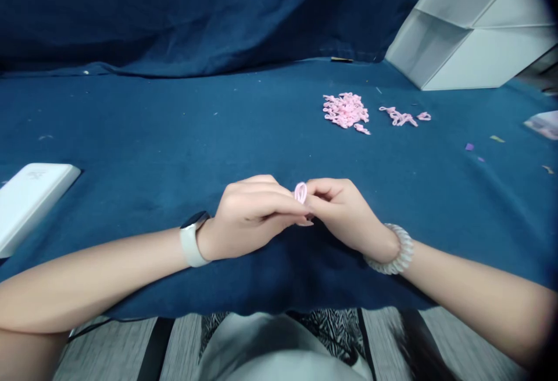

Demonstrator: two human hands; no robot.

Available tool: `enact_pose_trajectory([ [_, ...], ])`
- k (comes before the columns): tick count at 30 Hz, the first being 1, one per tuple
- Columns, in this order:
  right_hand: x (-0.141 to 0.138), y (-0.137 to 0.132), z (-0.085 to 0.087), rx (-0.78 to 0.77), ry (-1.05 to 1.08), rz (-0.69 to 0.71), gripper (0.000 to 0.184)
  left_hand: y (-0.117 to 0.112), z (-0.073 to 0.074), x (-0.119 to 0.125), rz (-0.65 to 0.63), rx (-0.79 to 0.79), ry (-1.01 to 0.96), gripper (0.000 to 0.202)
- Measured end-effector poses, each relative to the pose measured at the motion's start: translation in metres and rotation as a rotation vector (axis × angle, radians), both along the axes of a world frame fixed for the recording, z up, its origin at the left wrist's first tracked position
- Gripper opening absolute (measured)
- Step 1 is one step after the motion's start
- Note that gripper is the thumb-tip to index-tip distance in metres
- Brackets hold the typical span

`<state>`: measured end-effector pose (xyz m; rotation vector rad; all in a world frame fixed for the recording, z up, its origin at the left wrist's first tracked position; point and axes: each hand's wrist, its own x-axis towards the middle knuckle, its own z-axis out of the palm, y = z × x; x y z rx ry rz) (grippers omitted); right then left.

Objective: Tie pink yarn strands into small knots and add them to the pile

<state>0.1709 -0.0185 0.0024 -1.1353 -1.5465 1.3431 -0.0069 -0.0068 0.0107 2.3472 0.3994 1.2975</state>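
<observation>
My left hand (250, 218) and my right hand (337, 212) meet above the blue cloth (174, 137), fingertips together at the middle. Between them stands a small pink plastic link (300, 193), pinched upright, its lower end hidden by my fingers. Farther off lies a heap of pink plastic links (346, 111). To its right a short loose chain of pink links (403, 117) lies apart from the heap. Neither hand touches these.
A white folded box (471, 27) stands at the back right on the cloth, and a white flat case (30, 204) lies at the left edge. Small purple and yellow scraps (469, 147) and a paper piece (543, 125) lie at the right. A blue cloth backdrop rises behind.
</observation>
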Motion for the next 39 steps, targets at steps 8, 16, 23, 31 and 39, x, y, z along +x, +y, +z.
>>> enact_pose_trajectory([
  [8, 0.01, 0.002, 0.005, 0.325, -0.11, -0.231, 0.019, -0.003, -0.011, 0.008, 0.046, -0.864, -0.219, 0.008],
  [16, 0.012, -0.001, 0.008, 0.548, -0.22, -0.213, 0.017, 0.0, -0.015, 0.01, -0.115, -1.196, -0.415, 0.014],
  [23, 0.014, 0.0, 0.008, 0.583, -0.273, -0.243, 0.017, 0.0, -0.012, 0.009, -0.141, -1.296, -0.43, 0.019],
  [31, 0.014, 0.0, 0.011, 0.617, -0.264, -0.187, 0.016, -0.002, -0.006, 0.011, -0.142, -1.35, -0.44, 0.031],
  [39, 0.01, 0.0, 0.007, 0.411, -0.226, -0.129, 0.018, 0.006, -0.012, 0.006, 0.04, -1.114, -0.373, 0.027],
])
